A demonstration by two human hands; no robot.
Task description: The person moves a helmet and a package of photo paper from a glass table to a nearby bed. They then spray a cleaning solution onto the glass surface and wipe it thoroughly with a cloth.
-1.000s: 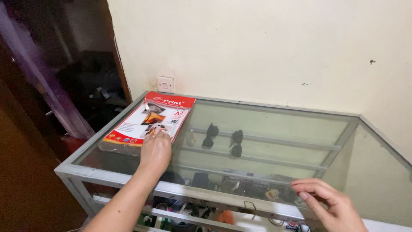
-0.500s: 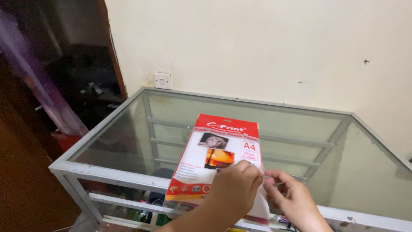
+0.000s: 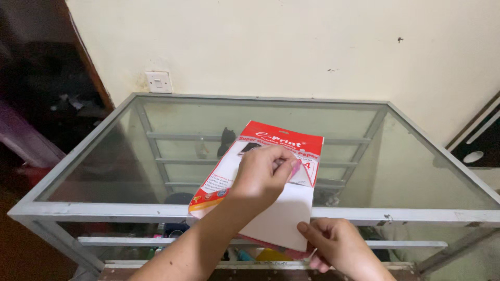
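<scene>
Photo-paper pack (image 3: 260,156), centre frame: left hand (image 3: 263,174) pinching its flap, right hand (image 3: 333,244) gripping white sheet (image 3: 278,218); sheet may crease if tugged askew

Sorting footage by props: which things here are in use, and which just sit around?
In use: red paper pack; white sheet; left hand; right hand.
Lying about: glass display case, dark items inside it, wall switch.

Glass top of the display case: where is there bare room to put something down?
The glass top is bare between the paper pack and its right frame, also left of the pack and along the back frame below the wall switch. The front middle is crowded by both hands.
</scene>
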